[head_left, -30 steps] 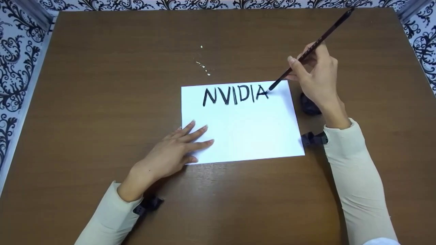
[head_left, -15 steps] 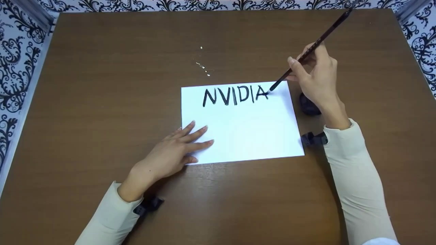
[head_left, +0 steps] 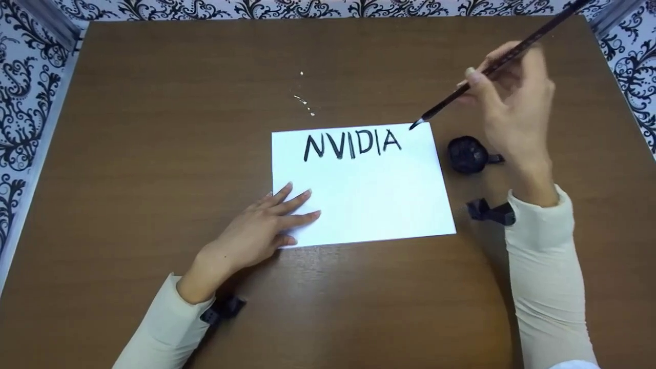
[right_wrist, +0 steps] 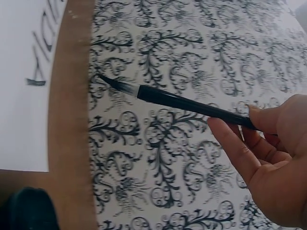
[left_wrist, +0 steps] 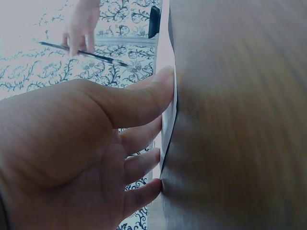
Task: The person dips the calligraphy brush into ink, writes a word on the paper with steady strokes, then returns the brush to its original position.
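A white sheet of paper (head_left: 369,195) lies on the brown table, with "NVIDIA" lettered in black along its upper part. My left hand (head_left: 256,228) rests on the sheet's lower left corner, fingers spread and straight. In the left wrist view the thumb (left_wrist: 144,103) touches the paper's edge. My right hand (head_left: 517,107) pinches a dark paintbrush (head_left: 505,59) between thumb and fingers. Its black-stained bristles (right_wrist: 112,84) are raised off the paper, over the upper right corner in the head view. Beneath the right hand's inner side stands a small dark round pot (head_left: 467,155).
Several small pale specks (head_left: 306,104) mark the table (head_left: 154,128) beyond the paper. Black-and-white scroll-patterned cloth (head_left: 31,102) shows past the table's left, far and right edges. Dark camera mounts (head_left: 492,211) project from both sleeves.
My right hand has lifted the paintbrush from the final A and moved it up and to the right. The round pot now shows more fully. My left hand stays put.
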Demonstrator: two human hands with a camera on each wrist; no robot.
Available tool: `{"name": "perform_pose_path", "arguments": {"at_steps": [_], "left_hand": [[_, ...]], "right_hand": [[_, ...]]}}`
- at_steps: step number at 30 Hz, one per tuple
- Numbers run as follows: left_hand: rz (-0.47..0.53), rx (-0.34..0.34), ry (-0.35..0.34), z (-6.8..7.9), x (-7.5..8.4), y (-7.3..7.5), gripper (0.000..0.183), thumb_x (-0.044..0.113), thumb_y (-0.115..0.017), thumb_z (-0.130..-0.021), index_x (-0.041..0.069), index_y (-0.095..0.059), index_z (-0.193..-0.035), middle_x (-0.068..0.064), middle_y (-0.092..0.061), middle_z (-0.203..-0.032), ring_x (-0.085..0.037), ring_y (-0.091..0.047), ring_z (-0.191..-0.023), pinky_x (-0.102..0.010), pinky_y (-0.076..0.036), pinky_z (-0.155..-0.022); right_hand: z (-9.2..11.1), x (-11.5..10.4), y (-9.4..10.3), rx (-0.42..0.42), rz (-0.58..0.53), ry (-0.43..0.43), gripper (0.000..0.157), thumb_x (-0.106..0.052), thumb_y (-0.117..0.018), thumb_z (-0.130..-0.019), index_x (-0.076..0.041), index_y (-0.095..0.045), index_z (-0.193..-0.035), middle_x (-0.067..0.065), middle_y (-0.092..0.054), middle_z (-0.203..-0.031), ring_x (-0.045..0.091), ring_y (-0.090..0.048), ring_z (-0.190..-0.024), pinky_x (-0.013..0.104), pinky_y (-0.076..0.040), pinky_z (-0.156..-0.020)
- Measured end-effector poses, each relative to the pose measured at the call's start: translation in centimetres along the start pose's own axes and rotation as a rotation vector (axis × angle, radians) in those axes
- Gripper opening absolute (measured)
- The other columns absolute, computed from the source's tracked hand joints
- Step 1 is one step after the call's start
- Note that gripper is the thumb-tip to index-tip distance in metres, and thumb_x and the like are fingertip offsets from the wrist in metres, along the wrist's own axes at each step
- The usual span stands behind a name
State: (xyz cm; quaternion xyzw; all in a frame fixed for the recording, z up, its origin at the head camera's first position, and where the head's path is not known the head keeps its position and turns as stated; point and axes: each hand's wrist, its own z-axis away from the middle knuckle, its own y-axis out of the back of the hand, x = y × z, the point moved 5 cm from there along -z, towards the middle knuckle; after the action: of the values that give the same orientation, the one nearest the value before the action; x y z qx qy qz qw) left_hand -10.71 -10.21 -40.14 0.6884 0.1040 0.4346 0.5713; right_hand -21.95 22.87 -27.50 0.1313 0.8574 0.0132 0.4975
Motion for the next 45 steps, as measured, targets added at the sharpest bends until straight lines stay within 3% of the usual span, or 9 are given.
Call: {"name": "perform_pose_path", "arguments": {"at_steps": [3, 10, 15, 22, 30, 35, 38, 45], "left_hand": [[-0.001, -0.008, 0.01, -0.1, 0.0, 0.0, 0.056, 0.016, -0.068, -0.089, 0.023, -0.049, -0.141, -0.004, -0.028, -0.154, -0.031, -0.016, -0.143, -0.055, -0.023, -0.109], [0.006, -0.009, 0.003, -0.3, 0.0, 0.0, 0.056, 0.016, -0.068, -0.089, 0.024, -0.049, -0.141, -0.003, -0.027, -0.154, -0.031, -0.016, -0.143, -0.055, -0.023, -0.109], [0.018, -0.009, 0.017, 0.0, 0.1, 0.1, 0.056, 0.017, -0.068, -0.089, 0.024, -0.049, -0.141, -0.003, -0.027, -0.154, -0.031, -0.016, -0.143, -0.055, -0.022, -0.109], [0.027, -0.004, 0.027, 0.2, 0.1, 0.1, 0.057, 0.015, -0.069, -0.088, 0.024, -0.049, -0.141, -0.003, -0.028, -0.154, -0.03, -0.016, -0.143, -0.056, -0.022, -0.109], [0.034, -0.012, 0.04, 0.0, 0.2, 0.1, 0.058, 0.015, -0.069, -0.088, 0.024, -0.048, -0.141, -0.003, -0.027, -0.154, -0.03, -0.015, -0.143, -0.057, -0.021, -0.109], [0.026, -0.014, 0.044, 0.0, 0.1, 0.0, 0.058, 0.017, -0.069, -0.088, 0.025, -0.048, -0.141, -0.002, -0.027, -0.154, -0.03, -0.015, -0.143, -0.055, -0.02, -0.11], [0.021, -0.013, 0.039, 0.0, 0.2, 0.0, 0.057, 0.018, -0.069, -0.088, 0.025, -0.048, -0.141, -0.003, -0.027, -0.154, -0.03, -0.016, -0.143, -0.055, -0.02, -0.11], [0.036, -0.025, 0.035, 0.0, 0.2, 0.2, 0.056, 0.016, -0.068, -0.089, 0.024, -0.049, -0.141, -0.003, -0.026, -0.155, -0.031, -0.015, -0.143, -0.057, -0.022, -0.109]], "right_hand": [[0.0, -1.7, 0.5, 0.04, -0.053, 0.046, 0.032, 0.005, -0.069, -0.083, 0.001, -0.055, -0.112, 0.024, -0.061, -0.088, 0.034, -0.065, -0.076, 0.033, -0.056, -0.062], [-0.3, -3.1, 2.8, 0.136, -0.218, 0.032, 0.049, 0.013, -0.068, -0.079, 0.002, -0.048, -0.123, 0.03, -0.06, -0.085, 0.036, -0.063, -0.07, 0.031, -0.055, -0.058], [-1.1, -3.3, 4.4, 0.104, -0.194, 0.022, 0.051, 0.012, -0.067, -0.08, 0.0, -0.05, -0.126, 0.029, -0.061, -0.083, 0.033, -0.065, -0.07, 0.03, -0.056, -0.062], [-2.0, -2.9, 7.3, 0.048, -0.168, -0.11, 0.072, 0.011, -0.067, -0.079, -0.013, -0.039, -0.141, 0.023, -0.062, -0.084, 0.028, -0.066, -0.074, 0.029, -0.056, -0.07], [-2.3, -1.3, 9.3, -0.102, 0.506, -0.214, 0.073, -0.003, -0.064, -0.088, -0.027, -0.029, -0.147, -0.008, -0.061, -0.095, 0.0, -0.063, -0.076, 0.013, -0.051, -0.066], [-2.5, 1.0, 8.9, -0.173, 0.575, -0.293, 0.077, -0.001, -0.064, -0.088, -0.026, -0.026, -0.15, -0.006, -0.055, -0.104, -0.002, -0.061, -0.08, 0.012, -0.051, -0.066], [-2.6, 2.5, 8.9, -0.201, 0.548, -0.36, 0.078, -0.001, -0.067, -0.086, -0.023, -0.028, -0.15, -0.003, -0.054, -0.107, 0.0, -0.061, -0.082, 0.015, -0.052, -0.065], [-2.7, 5.6, 9.4, -0.228, 0.547, -0.445, 0.075, -0.008, -0.074, -0.083, -0.015, -0.036, -0.147, -0.006, -0.059, -0.1, -0.005, -0.062, -0.074, 0.017, -0.053, -0.06]]}}
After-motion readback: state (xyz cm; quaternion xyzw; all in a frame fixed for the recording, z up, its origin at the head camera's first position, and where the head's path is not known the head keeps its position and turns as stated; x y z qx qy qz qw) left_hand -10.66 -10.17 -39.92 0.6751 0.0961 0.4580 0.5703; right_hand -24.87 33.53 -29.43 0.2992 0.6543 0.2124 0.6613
